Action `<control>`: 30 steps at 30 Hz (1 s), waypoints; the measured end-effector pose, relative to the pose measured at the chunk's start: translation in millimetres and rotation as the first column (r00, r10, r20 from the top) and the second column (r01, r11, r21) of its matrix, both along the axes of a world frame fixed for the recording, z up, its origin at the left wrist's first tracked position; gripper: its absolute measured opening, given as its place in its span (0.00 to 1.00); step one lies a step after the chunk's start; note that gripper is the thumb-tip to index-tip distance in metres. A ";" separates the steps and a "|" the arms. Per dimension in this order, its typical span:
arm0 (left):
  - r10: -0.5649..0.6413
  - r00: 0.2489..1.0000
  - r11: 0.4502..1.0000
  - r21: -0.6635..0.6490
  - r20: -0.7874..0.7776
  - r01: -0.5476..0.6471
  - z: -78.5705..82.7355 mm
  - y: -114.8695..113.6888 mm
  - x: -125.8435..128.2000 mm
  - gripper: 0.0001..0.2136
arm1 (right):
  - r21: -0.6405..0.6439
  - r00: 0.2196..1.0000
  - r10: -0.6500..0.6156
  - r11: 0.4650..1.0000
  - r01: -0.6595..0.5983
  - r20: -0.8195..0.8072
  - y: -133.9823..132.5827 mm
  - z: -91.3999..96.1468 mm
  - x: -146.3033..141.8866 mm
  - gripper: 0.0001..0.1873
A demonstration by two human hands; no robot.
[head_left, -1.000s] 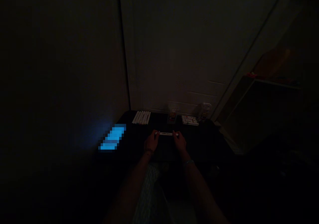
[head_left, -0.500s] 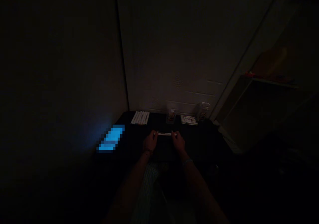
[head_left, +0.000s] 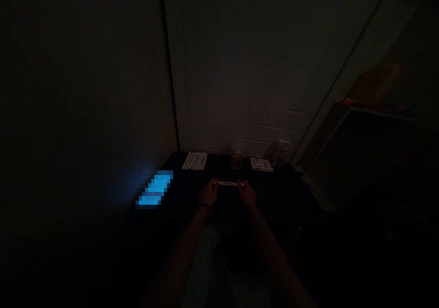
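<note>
The room is very dark. My left hand (head_left: pixel 208 193) and my right hand (head_left: pixel 247 193) each pinch one end of a thin white stick-like object (head_left: pixel 228 183), held level just above a dark table (head_left: pixel 281 193). Both hands are closed on its ends. A row of similar white sticks (head_left: pixel 195 161) lies side by side at the table's far left. I cannot make out what the sticks are.
A glowing blue screen (head_left: pixel 155 189) lies at the table's left edge. By the far wall stand two small containers (head_left: pixel 236 158) (head_left: pixel 281 152) and a flat printed card or box (head_left: pixel 261 164). Walls close in behind; furniture rises at the right.
Hardly anything has changed; both hands keep the white stick in about the same place, and the view has shifted slightly.
</note>
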State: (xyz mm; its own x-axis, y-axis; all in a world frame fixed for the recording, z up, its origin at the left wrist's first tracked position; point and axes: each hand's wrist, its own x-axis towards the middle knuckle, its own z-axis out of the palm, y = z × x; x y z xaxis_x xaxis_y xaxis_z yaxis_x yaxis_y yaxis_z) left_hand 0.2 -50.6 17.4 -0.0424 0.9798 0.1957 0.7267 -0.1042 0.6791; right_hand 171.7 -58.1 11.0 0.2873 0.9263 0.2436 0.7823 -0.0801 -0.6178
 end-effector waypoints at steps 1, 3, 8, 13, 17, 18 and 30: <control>0.002 1.000 1.000 0.002 0.000 -0.002 -0.3 0.3 0.1 0.20 | -0.010 1.000 -0.002 1.000 0.002 0.001 -0.1 0.4 0.2 0.24; 0.002 1.000 1.000 0.004 0.000 -0.002 -0.7 0.5 0.1 0.20 | -0.024 1.000 0.003 1.000 -0.003 -0.003 -0.3 1.1 0.8 0.25; -0.006 1.000 1.000 -0.011 0.006 0.006 0.2 0.0 -0.6 0.19 | -0.012 1.000 0.006 1.000 -0.006 -0.018 -1.0 1.3 1.2 0.24; -0.027 0.999 1.000 0.000 0.039 0.027 3.4 -1.7 -0.3 0.18 | 0.016 1.000 0.010 1.000 -0.010 -0.020 -0.3 -0.1 1.1 0.24; -0.020 0.998 1.000 0.000 0.057 0.021 5.6 -3.3 -0.3 0.18 | 0.004 0.999 0.001 1.000 0.000 -0.042 -0.1 -0.1 0.6 0.23; -0.017 0.998 1.000 -0.003 0.059 0.017 5.7 -3.6 -0.4 0.18 | 0.002 0.999 0.005 1.000 -0.005 -0.047 -0.5 0.5 0.3 0.23; 0.002 0.999 1.000 -0.018 0.040 -0.002 7.7 -4.1 0.7 0.18 | -0.053 0.996 0.032 0.998 -0.036 -0.082 -10.9 18.1 -4.6 0.23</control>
State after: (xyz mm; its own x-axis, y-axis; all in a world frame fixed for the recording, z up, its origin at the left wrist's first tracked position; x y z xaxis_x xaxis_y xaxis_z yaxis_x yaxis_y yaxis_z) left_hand 0.9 -54.6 25.1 -0.0516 0.9830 0.1763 0.6993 -0.0905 0.7091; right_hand 167.2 -69.1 29.0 0.2723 0.9471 0.1701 0.7325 -0.0894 -0.6749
